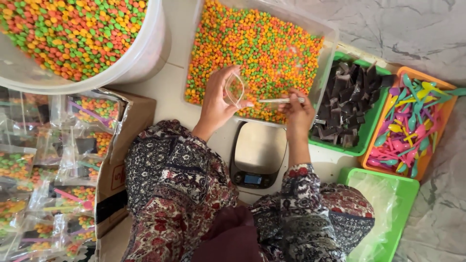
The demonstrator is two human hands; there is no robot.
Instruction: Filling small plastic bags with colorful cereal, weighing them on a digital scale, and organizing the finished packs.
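Note:
My left hand (217, 104) holds a small clear plastic pouch (235, 90) upright and open, with a few coloured candy pieces inside. My right hand (297, 112) grips a thin light-coloured spoon (279, 100) that points left toward the pouch mouth. Both hands hover over the near edge of a clear rectangular tub (328, 53) filled with orange, green and yellow candy pieces (252, 48). Just below the hands sits a small digital kitchen scale (257, 155) with a lit display.
A big white round tub (141, 58) of the same candy stands at top left. A cardboard box (127, 145) with filled pouches lies left. Right: a green tray of dark wrapped pieces (350, 97), an orange tray of coloured plastic spoons (410, 121), a green tray of empty bags (383, 208).

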